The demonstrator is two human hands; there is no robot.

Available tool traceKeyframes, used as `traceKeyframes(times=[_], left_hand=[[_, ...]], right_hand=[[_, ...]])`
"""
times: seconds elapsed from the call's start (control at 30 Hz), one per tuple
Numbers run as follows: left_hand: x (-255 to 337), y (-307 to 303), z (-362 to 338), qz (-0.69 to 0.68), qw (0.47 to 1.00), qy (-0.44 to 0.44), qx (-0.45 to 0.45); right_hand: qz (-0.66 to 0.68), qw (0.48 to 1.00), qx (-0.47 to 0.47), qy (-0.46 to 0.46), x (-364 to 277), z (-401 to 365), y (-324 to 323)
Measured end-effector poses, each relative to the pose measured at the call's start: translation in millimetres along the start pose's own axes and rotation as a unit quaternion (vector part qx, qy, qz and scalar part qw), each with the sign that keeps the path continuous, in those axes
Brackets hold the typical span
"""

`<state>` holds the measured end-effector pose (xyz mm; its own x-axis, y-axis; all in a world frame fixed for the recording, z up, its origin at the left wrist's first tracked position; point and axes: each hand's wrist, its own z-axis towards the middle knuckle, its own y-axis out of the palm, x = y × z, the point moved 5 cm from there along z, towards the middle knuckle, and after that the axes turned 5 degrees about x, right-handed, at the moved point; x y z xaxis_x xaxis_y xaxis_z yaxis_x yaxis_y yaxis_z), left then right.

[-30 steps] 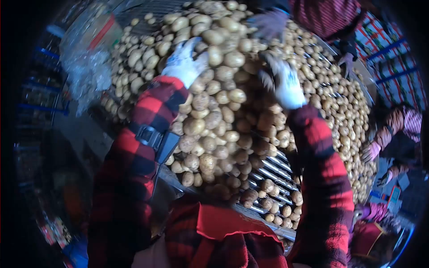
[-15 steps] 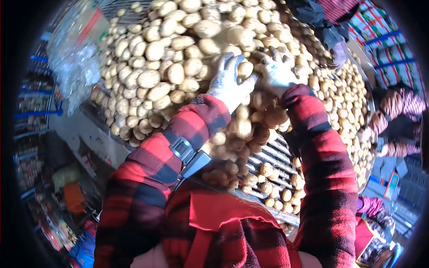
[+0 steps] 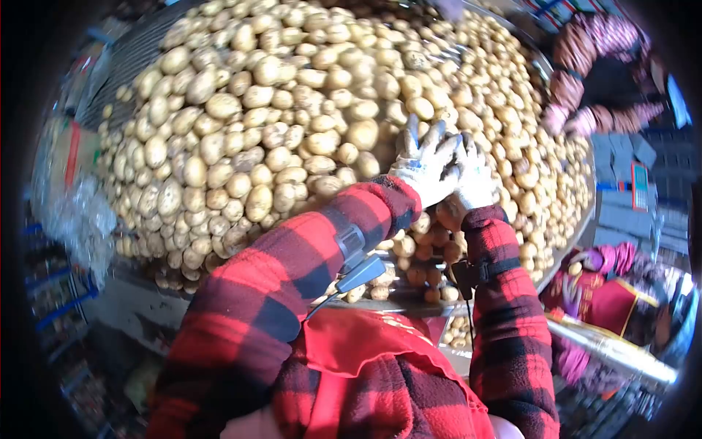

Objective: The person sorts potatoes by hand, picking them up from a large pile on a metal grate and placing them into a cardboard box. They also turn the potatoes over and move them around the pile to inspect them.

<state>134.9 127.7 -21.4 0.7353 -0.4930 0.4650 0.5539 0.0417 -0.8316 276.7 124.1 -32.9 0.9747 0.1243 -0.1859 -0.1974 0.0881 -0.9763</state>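
Both hands, in white gloves, meet at the near right side of a big pile of potatoes (image 3: pixel 292 132) that fills the table (image 3: pixel 572 238). The left hand (image 3: pixel 428 164) lies flat on the pile with its fingers (image 3: pixel 412 134) spread and pointing away from the person. It grips nothing that can be seen. The right hand (image 3: pixel 475 179) presses against the left hand's outer side, the two gloves touching. Its fingers are bunched and partly hidden, so I cannot tell whether it holds anything. A brown potato (image 3: pixel 447 213) sits just below both wrists, at the shaded near foot of the pile, perhaps touching the right glove. Red and black checked sleeves cover both arms, and a dark strap (image 3: pixel 351 241) circles the left forearm. At the far right edge of the pile, another person's hands (image 3: pixel 567 121) in pink gloves rest among the potatoes. A clear plastic bag (image 3: pixel 77 219) hangs left of the pile.
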Motion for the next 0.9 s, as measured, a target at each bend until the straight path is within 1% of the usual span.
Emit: traceKeyframes(times=[0.03, 0.07, 0.1, 0.13, 0.17, 0.2, 0.23, 0.3, 0.33, 0.37, 0.43, 0.5, 0.53, 0.57, 0.63, 0.67, 0.7, 0.73, 0.77, 0.8, 0.83, 0.87, 0.9], left_hand=[[20, -4, -14, -0.015, 0.999, 0.018, -0.034], [37, 2, -31, -0.023, 0.994, 0.058, -0.093], [51, 1, -44, -0.031, 0.984, 0.097, -0.149], [62, -1, -57, -0.036, 0.965, 0.155, -0.21], [67, 3, -74, -0.015, 0.963, 0.178, -0.204], [72, -6, -86, -0.008, 0.955, 0.202, -0.217], [71, -17, -96, 0.001, 0.947, 0.226, -0.229], [52, -19, -128, -0.027, 0.934, 0.293, -0.201], [40, -20, -145, -0.026, 0.913, 0.334, -0.232], [28, -33, -155, -0.061, 0.921, 0.313, -0.225], [18, -63, -167, -0.006, 0.906, 0.305, -0.294], [12, -88, -177, -0.044, 0.919, 0.286, -0.267], [5, -97, -178, -0.04, 0.921, 0.27, -0.278], [-1, -111, -156, -0.058, 0.908, 0.234, -0.343], [-29, -132, -116, 0.017, 0.959, 0.132, -0.249], [-45, -133, -98, 0.03, 0.977, 0.109, -0.179], [-63, -129, -79, 0.041, 0.989, 0.087, -0.109], [-91, -104, -68, 0.101, 0.988, 0.069, -0.096], [-97, -90, -51, 0.159, 0.983, 0.051, -0.083], [-103, -67, -37, 0.174, 0.977, -0.018, -0.125], [-95, -56, -19, 0.19, 0.964, -0.084, -0.168], [-90, -50, 1, 0.165, 0.967, -0.088, -0.172], [-92, -41, 19, 0.195, 0.935, -0.116, -0.272]], right_hand=[[0.056, 0.997, 0.014, 0.047, 24, -20, 8], [-0.048, 0.996, 0.075, 0.019, 25, -48, -6], [-0.087, 0.992, 0.053, 0.069, 30, -72, -9], [-0.104, 0.991, 0.06, 0.061, 38, -95, -10], [-0.121, 0.989, 0.066, 0.049, 44, -116, -13], [-0.038, 0.99, 0.05, 0.122, 35, -136, -26], [-0.043, 0.987, 0.036, 0.148, 39, -160, -22], [0.012, 0.975, 0.111, 0.19, 23, -192, -31], [0.031, 0.974, 0.114, 0.193, -6, -193, -45], [0.051, 0.972, 0.119, 0.196, -42, -193, -59], [0.045, 0.995, 0.061, 0.07, -104, -199, -48], [-0.009, 0.999, 0.041, -0.012, -115, -207, -29], [-0.002, 0.999, 0.037, -0.001, -106, -209, -38], [-0.017, 0.997, 0.075, 0.013, -93, -212, -37], [-0.012, 0.987, 0.143, 0.076, -68, -227, -31], [-0.008, 0.988, 0.111, 0.108, -64, -231, -34], [-0.001, 0.989, 0.103, 0.104, -64, -232, -35], [0.005, 0.99, 0.093, 0.103, -63, -237, -37], [0.009, 0.991, 0.083, 0.104, -61, -242, -39], [0.007, 0.992, 0.09, 0.086, -61, -249, -41], [0.024, 0.993, 0.078, 0.09, -61, -254, -47], [0.017, 0.992, 0.073, 0.099, -62, -257, -54], [0.012, 0.992, 0.065, 0.107, -63, -264, -59]])
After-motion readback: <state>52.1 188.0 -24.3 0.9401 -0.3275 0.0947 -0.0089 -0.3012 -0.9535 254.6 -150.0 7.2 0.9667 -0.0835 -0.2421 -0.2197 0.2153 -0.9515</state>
